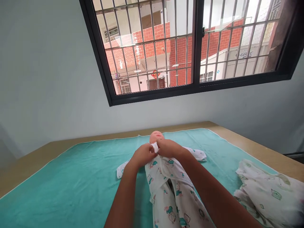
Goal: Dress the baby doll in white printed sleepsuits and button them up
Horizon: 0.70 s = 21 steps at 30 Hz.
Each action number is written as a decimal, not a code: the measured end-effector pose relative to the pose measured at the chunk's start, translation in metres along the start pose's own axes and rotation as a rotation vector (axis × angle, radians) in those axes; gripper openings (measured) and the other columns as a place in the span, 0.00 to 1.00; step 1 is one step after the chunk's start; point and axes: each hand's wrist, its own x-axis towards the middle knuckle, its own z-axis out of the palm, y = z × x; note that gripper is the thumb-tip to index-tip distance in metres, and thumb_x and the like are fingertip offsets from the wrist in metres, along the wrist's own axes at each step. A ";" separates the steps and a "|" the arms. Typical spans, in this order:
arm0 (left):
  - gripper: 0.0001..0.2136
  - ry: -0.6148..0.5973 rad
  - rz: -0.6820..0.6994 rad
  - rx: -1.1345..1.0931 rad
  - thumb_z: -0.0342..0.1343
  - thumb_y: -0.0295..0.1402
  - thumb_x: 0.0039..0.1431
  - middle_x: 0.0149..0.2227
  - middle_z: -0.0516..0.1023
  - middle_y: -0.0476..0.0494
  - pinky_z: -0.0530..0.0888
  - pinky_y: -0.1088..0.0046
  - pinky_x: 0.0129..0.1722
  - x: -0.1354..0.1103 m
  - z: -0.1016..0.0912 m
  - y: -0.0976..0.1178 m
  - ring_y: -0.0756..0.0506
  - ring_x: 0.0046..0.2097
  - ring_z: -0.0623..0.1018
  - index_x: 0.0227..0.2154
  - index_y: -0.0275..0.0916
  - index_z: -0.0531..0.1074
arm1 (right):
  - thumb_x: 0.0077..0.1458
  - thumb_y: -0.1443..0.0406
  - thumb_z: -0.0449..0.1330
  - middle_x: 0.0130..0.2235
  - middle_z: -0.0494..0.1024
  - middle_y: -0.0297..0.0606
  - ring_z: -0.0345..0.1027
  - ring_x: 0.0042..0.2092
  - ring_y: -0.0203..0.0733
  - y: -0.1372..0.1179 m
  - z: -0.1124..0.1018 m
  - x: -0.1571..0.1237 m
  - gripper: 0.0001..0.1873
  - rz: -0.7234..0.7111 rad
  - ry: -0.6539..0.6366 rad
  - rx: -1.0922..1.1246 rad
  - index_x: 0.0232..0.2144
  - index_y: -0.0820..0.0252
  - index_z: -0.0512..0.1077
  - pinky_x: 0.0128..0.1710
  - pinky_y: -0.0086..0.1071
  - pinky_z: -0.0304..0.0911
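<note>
With bent fingers of my left hand (pixel 143 154) I pinch the white collar of the printed garment (pixel 154 172) on the doll (pixel 156 135), while my right hand (pixel 168 148) touches this same collar, though how firmly its fingers close I cannot tell. The doll lies in the middle of the green sheet (pixel 83 180), its head at the far side, and a crumpled white cloth (pixel 268 193) is near, on the right.

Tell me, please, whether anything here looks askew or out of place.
Only the white printed cloth stands out mildly: it lies crumpled at the right, across the edge of the otherwise fairly smooth green mat. No spill shows.
</note>
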 end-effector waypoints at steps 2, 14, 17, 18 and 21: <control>0.03 -0.116 0.055 0.098 0.58 0.32 0.44 0.28 0.76 0.46 0.61 0.71 0.28 -0.006 -0.004 0.008 0.46 0.28 0.70 0.20 0.41 0.74 | 0.46 0.65 0.60 0.28 0.71 0.37 0.63 0.27 0.39 -0.007 -0.005 -0.009 0.10 0.019 -0.080 -0.047 0.34 0.60 0.68 0.24 0.30 0.49; 0.09 -0.018 0.186 0.206 0.64 0.31 0.36 0.24 0.72 0.47 0.61 0.70 0.27 -0.033 0.025 0.017 0.46 0.23 0.69 0.23 0.42 0.71 | 0.56 0.70 0.51 0.42 0.70 0.41 0.65 0.39 0.41 -0.008 0.071 -0.082 0.06 -0.044 0.578 0.038 0.36 0.60 0.65 0.37 0.33 0.58; 0.11 0.083 0.225 0.263 0.59 0.32 0.45 0.36 0.75 0.43 0.63 0.71 0.30 -0.048 0.036 0.006 0.44 0.31 0.73 0.35 0.42 0.71 | 0.56 0.69 0.53 0.41 0.72 0.40 0.65 0.43 0.44 -0.005 0.079 -0.097 0.06 -0.072 0.570 0.054 0.35 0.59 0.69 0.43 0.35 0.59; 0.11 0.097 0.228 0.239 0.57 0.32 0.48 0.38 0.75 0.44 0.63 0.71 0.32 -0.052 0.039 0.001 0.44 0.34 0.74 0.37 0.42 0.71 | 0.56 0.69 0.54 0.42 0.72 0.40 0.65 0.44 0.45 -0.006 0.080 -0.099 0.07 -0.083 0.566 0.039 0.36 0.59 0.70 0.44 0.36 0.58; 0.09 0.133 0.194 0.043 0.54 0.35 0.55 0.39 0.74 0.46 0.65 0.71 0.36 -0.058 0.046 -0.014 0.45 0.37 0.72 0.39 0.42 0.70 | 0.54 0.67 0.56 0.46 0.73 0.41 0.64 0.47 0.48 -0.010 0.084 -0.102 0.11 -0.093 0.576 -0.017 0.41 0.58 0.71 0.46 0.39 0.57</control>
